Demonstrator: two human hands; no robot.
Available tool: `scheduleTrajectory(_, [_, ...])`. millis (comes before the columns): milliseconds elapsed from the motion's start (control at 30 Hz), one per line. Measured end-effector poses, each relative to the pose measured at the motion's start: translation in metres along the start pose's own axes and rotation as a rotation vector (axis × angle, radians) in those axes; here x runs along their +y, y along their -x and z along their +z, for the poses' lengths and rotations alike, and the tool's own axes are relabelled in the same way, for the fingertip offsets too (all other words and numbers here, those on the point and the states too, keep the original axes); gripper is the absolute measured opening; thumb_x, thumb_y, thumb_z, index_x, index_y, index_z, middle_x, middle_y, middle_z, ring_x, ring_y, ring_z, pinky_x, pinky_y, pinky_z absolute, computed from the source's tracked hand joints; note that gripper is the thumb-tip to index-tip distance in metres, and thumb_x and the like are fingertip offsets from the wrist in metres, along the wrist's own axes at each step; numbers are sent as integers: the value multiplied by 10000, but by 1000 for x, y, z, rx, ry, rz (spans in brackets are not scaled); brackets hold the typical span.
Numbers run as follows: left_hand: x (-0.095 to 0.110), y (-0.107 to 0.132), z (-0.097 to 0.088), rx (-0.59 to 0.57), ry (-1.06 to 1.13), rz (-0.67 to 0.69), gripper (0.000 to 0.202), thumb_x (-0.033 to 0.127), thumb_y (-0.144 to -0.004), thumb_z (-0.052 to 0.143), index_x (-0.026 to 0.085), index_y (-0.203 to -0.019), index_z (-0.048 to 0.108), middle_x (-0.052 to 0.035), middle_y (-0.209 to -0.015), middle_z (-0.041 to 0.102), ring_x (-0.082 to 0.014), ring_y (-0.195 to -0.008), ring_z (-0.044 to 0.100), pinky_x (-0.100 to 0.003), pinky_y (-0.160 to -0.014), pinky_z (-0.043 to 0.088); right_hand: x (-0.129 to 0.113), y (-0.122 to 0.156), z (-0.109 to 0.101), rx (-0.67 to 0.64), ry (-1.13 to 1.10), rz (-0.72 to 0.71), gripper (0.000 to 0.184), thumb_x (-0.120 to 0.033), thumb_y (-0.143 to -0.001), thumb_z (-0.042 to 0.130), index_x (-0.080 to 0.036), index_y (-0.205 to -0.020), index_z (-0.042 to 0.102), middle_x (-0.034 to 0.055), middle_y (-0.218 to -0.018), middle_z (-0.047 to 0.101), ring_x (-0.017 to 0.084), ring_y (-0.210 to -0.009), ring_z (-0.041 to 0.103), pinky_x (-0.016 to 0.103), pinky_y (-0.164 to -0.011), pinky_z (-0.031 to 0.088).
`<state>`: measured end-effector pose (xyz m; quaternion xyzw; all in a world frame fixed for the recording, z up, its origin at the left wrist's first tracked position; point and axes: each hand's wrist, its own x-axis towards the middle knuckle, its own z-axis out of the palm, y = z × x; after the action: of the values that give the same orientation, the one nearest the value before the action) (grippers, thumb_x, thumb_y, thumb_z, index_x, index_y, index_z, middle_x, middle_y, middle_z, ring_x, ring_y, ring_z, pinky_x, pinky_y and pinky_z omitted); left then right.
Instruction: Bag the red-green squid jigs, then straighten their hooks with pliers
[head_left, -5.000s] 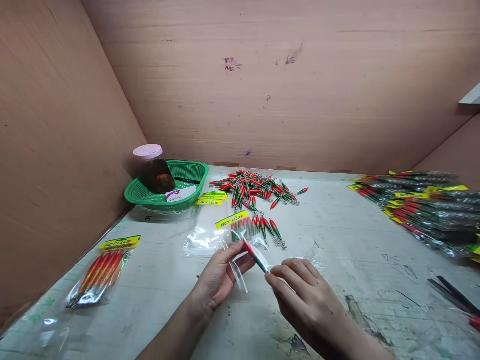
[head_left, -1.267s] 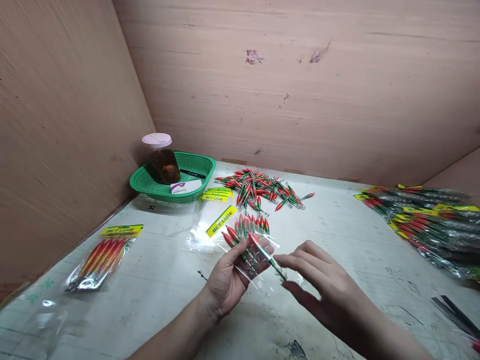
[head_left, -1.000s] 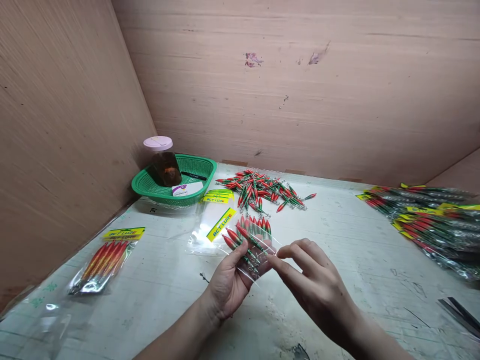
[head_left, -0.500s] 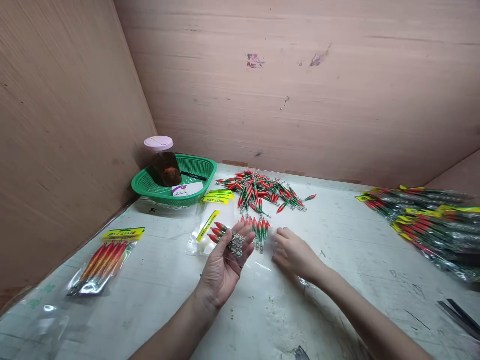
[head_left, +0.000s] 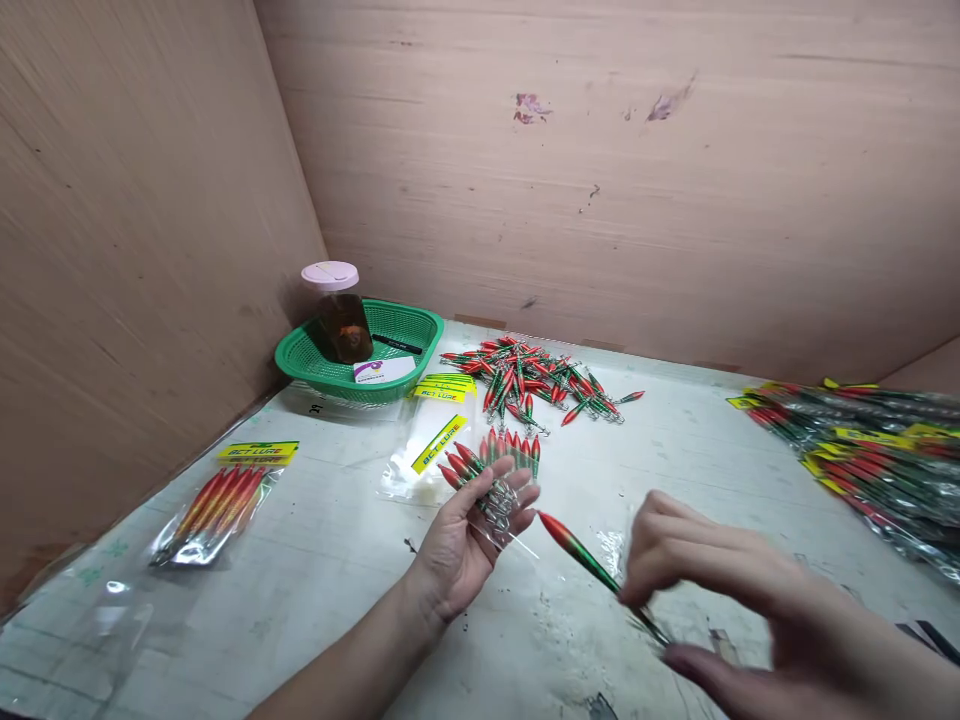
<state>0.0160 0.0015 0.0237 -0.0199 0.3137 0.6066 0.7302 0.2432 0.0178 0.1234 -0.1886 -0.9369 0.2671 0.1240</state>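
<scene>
Lure (head_left: 577,551), glossy red nose, green body, slim, tapered, tilted

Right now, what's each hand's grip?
Left hand: holding a clear bag with red-and-green lures inside.
Right hand: closed on one loose lure, slightly blurred.

"BCT LURE" is printed on the yellow label (head_left: 439,445) of the clear bag (head_left: 474,507) held in the left hand (head_left: 454,565). The same words are borne by the yellow header (head_left: 257,453) of the filled packet (head_left: 214,512) at the left, where they are seen in two lines, and by the top yellow strip of the bag stack (head_left: 420,450). Small lettering on the white card (head_left: 384,370) in the green basket (head_left: 300,378) is too small to be read, as are the yellow labels (head_left: 862,437) at the right. A dark handwritten mark (head_left: 316,408) below the basket cannot be made out with certainty.
</scene>
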Motion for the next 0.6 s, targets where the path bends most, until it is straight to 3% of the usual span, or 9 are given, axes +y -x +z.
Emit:
scheduleTrajectory(100, [-4, 2, -2, -23, -42, -22, 194, 169, -884, 577, 109, -1032, 688, -113, -939, 761, -206, -805, 734, -294, -690, 602, 2, -22, 23, 168, 181, 6, 222, -95, -854, 551, -221, -1032, 591, 40, -868, 642, 185, -820, 571, 308, -671, 505])
scheduleTrajectory(233, [-6, 4, -3, -29, -70, -27, 184, 177, -887, 580, 93, -1011, 688, -122, -932, 758, -209, -802, 730, -292, -657, 601, 12, -38, 44, 415, 396, -47, 187, -91, -887, 523, -165, -1037, 606, 58, -819, 668, 191, -774, 544, 310, -638, 469])
scheduleTrajectory(367, [-8, 5, -3, -71, -60, -34, 227, 198, -905, 564, 92, -1079, 666, -129, -945, 753, -194, -792, 726, -289, -674, 598, 13, -41, 51, 490, 505, -111, 164, -99, -920, 501, -165, -966, 644, 76, -871, 676, 188, -775, 525, 316, -661, 432])
scheduleTrajectory(600, [-11, 9, -3, -115, -69, -69, 290, 196, -911, 559, 66, -1163, 618, -157, -1002, 742, -209, -798, 731, -320, -704, 604, 14, -51, 60, 601, 470, -42, 118, -67, -874, 553, -174, -835, 585, 23, -709, 571, 168, -695, 458, 310, -643, 367])
